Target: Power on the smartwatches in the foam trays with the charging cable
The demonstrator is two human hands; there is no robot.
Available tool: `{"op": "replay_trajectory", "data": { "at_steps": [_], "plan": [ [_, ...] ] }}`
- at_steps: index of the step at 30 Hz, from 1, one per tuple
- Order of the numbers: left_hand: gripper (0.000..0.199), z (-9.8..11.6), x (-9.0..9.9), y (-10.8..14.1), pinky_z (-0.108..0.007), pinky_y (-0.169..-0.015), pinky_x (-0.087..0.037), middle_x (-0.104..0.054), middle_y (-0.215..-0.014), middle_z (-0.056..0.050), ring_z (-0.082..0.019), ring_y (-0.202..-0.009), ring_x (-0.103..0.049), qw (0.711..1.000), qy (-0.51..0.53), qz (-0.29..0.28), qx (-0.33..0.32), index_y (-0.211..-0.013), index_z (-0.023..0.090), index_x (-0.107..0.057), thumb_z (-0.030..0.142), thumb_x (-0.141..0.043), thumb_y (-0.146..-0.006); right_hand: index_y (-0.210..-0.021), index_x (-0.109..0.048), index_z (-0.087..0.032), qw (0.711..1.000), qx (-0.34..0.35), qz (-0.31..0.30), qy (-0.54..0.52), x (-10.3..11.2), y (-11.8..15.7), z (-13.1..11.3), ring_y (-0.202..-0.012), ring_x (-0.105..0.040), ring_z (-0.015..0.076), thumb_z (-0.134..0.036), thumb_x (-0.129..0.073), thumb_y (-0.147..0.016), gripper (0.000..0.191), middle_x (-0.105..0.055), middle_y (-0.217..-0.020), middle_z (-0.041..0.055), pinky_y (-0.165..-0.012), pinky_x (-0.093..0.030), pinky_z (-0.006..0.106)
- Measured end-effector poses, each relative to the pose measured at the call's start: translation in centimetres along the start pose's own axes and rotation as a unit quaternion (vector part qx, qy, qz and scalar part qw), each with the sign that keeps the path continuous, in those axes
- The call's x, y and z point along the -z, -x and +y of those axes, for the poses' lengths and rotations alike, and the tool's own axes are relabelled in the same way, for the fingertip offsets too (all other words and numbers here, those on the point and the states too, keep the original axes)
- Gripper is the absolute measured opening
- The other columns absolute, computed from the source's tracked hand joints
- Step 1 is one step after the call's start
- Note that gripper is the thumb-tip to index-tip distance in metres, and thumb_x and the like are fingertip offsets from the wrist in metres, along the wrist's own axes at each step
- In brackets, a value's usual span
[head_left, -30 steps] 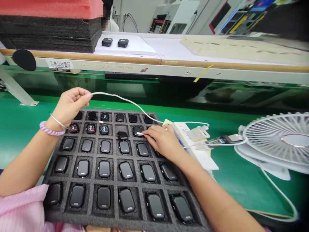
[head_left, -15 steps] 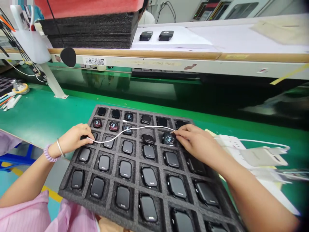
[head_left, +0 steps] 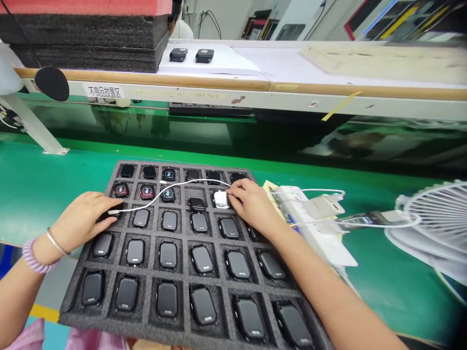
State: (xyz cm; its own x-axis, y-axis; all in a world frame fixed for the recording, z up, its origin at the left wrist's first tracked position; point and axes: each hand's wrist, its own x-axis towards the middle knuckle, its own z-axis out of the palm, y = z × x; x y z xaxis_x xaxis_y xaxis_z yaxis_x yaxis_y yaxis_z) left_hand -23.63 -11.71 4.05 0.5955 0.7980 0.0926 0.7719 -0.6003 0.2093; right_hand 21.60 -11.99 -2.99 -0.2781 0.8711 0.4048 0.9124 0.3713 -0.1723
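Note:
A dark grey foam tray [head_left: 146, 272] holds black smartwatches in rows of square compartments. My left hand [head_left: 78, 221] is at its left edge, thumb and forefinger apart around the white plug end of a charging cable [head_left: 175, 185]. That plug lies over a compartment mostly hidden by the fingers. The cable arches across the tray to my right hand [head_left: 251, 201]. There my fingertips are closed at the right edge of a smartwatch [head_left: 221, 199] whose screen looks bright white. A dark smartwatch [head_left: 197, 204] sits tilted to its left. Several watches at the back left show lit dials.
A white power strip [head_left: 310, 218] with a charger [head_left: 324, 206] stands right of the tray, beside a white fan [head_left: 441, 214]. Two black watches lie on the shelf [head_left: 284, 68], near stacked black foam [head_left: 83, 43]. A lamp post [head_left: 34, 124] rises at left; someone is partly visible behind.
The view has swung right, bringing the fan into sight. My left fingers have parted from their pinch on the cable end. The watch at my right hand has gone from a dark dial to bright white.

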Motion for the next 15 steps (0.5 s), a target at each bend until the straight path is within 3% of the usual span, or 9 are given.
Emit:
{"op": "replay_trajectory", "data": {
  "at_steps": [7,10,15],
  "plan": [
    [0.059,-1.5,1.0,-0.5,-0.036,-0.092,-0.055,-0.076,-0.113,-0.006,-0.030,-0.104,-0.070,0.976,0.171,-0.017,0.131,-0.107,0.026,-0.075,0.074,-0.048,-0.086,-0.088,-0.072,-0.020,1.000,0.013,0.014,0.017,0.2,-0.1,-0.1,-0.083,-0.059,0.0273,-0.022,-0.048,-0.093,0.025,-0.066,-0.091,0.0118,-0.075,-0.049,0.043],
    [0.065,-1.1,0.6,-1.0,-0.036,-0.096,-0.054,-0.075,-0.114,-0.006,-0.030,-0.107,-0.069,0.969,0.200,-0.058,0.135,-0.106,0.025,-0.076,0.077,-0.044,-0.086,-0.087,-0.071,-0.020,0.999,0.029,0.028,-0.003,0.0,0.1,0.2,-0.083,-0.061,0.0278,-0.023,-0.047,-0.093,0.025,-0.069,-0.092,0.0117,-0.076,-0.050,0.045],
    [0.068,-0.3,0.4,-1.7,-0.034,-0.094,-0.053,-0.077,-0.106,-0.006,-0.025,-0.099,-0.069,0.971,0.191,-0.095,0.111,-0.098,0.021,-0.076,0.072,-0.030,-0.094,-0.086,-0.070,-0.017,0.990,0.113,0.082,-0.019,-0.4,0.2,0.8,-0.090,-0.066,0.0319,-0.026,-0.045,-0.097,0.028,-0.072,-0.103,0.0177,-0.080,-0.053,0.048]
  ]
}}
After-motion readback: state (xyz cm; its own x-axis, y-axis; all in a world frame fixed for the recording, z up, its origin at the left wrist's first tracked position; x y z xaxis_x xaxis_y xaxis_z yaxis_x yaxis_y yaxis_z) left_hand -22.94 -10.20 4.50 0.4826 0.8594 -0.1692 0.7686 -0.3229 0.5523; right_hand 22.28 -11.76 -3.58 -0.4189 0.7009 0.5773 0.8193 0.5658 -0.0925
